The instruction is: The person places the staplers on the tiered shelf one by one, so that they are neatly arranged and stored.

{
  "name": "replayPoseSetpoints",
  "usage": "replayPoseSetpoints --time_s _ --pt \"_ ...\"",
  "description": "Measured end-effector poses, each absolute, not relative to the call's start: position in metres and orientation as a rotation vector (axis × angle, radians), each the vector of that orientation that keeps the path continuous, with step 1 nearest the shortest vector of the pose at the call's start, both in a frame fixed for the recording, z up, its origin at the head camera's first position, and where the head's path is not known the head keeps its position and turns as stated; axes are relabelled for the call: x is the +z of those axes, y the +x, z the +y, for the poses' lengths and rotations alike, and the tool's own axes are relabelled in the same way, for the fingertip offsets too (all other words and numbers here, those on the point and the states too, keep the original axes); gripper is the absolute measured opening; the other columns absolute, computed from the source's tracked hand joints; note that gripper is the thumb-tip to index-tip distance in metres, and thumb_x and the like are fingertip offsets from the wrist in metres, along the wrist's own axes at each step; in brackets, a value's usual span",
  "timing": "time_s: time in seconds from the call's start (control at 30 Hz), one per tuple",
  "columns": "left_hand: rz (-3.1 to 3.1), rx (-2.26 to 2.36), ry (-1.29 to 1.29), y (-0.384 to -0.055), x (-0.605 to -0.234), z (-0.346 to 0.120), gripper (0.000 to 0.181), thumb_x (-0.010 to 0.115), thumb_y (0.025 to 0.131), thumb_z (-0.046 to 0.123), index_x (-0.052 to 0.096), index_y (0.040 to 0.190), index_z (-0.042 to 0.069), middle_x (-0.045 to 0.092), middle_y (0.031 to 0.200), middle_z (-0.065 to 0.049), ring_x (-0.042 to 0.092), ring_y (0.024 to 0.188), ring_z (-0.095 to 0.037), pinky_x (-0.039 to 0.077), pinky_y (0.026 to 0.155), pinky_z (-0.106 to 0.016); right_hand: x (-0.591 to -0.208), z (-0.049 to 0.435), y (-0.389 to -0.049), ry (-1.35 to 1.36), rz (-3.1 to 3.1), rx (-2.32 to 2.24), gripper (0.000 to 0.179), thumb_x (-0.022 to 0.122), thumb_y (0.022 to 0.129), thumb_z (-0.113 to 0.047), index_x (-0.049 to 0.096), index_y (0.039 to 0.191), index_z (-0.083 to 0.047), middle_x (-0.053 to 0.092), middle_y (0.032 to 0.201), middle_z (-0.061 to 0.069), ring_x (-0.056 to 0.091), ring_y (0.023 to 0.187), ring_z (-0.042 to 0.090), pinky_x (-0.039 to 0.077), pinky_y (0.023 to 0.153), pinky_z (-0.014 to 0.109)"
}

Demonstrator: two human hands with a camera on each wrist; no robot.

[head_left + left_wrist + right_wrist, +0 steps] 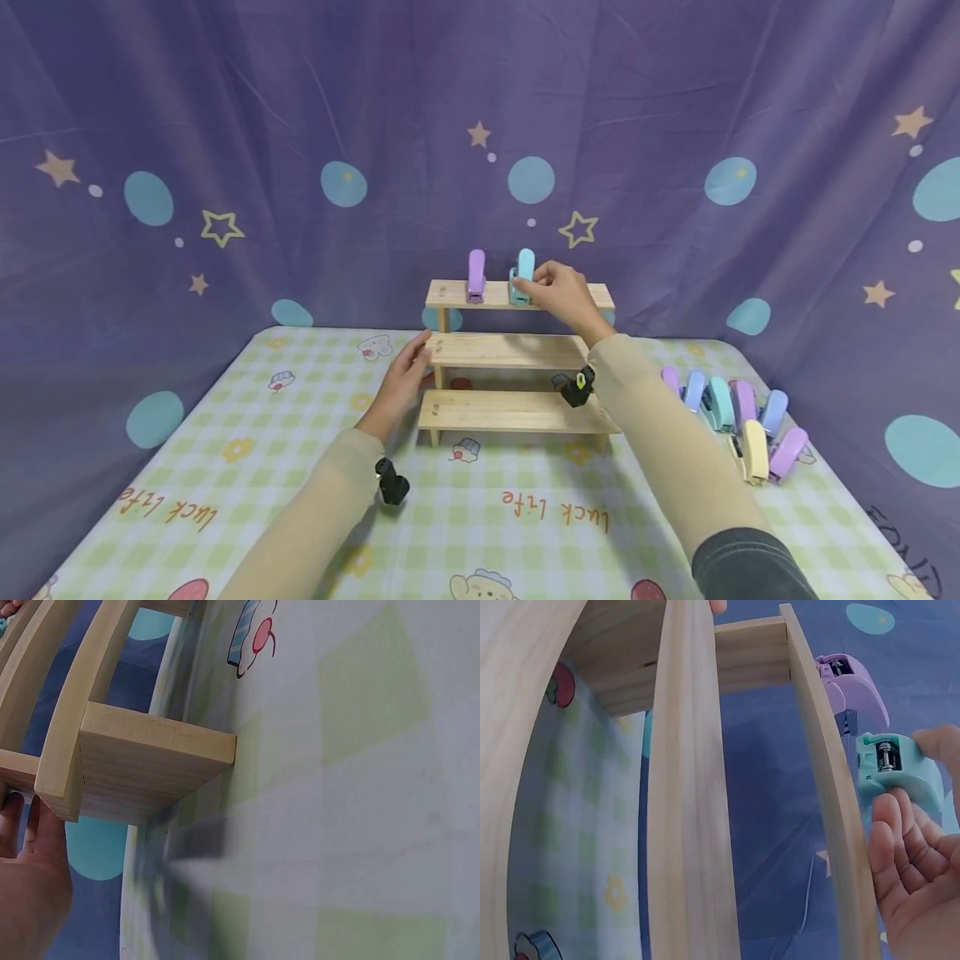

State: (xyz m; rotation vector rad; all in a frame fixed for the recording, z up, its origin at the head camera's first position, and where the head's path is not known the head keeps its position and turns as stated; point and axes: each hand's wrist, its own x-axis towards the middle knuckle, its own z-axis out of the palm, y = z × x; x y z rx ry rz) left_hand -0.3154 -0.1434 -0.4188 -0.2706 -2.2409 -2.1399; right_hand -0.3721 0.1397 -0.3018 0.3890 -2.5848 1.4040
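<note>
A three-tier wooden rack (517, 411) stands on the table. My right hand (564, 293) is up at its top board, pinching a teal stapler (524, 268) between thumb and fingers; the stapler stands on end there. To its left on the same board, a purple stapler (476, 275) also stands upright, a small gap between them. In the right wrist view, the teal stapler (911, 769) has its metal spring part showing. My left hand (401, 385) is at the rack's left side, its extended fingers touching the end of the middle board (64, 780).
Several staplers in purple, blue and teal, with a cream stapler (755, 452), lie grouped on the table right of the rack. A checked cloth (300, 433) covers the table. Behind the rack hangs a dark blue curtain (420, 100) with stars and dots.
</note>
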Motion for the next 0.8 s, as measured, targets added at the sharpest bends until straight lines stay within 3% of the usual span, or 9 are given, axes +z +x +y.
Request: replayPoseSetpoints --time_s 0.17,0.8 --pt "-2.232 -2.140 -0.280 -0.3161 -0.4185 -0.1441 0.050 0.042 0.110 0.027 0.031 0.159 0.019 0.034 0.156 -0.013 0.040 0.139 -0.031 0.042 0.111 -0.047 -0.3011 0.1367 -0.3763 0.336 -2.613 1.415 0.050 0.072 0.089 -0.053 0.063 0.105 -0.007 0.067 0.095 0.008 0.067 0.083 0.023 0.056 0.080 0.040" --pt "-2.236 -2.135 -0.293 -0.3178 -0.4222 -0.1435 0.052 0.043 0.110 0.030 0.031 0.159 0.018 0.035 0.155 -0.014 0.040 0.139 -0.032 0.038 0.113 -0.050 -0.3018 0.1328 -0.3772 0.244 -2.667 1.404 0.054 0.070 0.088 -0.059 0.062 0.107 -0.010 0.066 0.100 0.009 0.066 0.088 0.024 0.054 0.085 0.044"
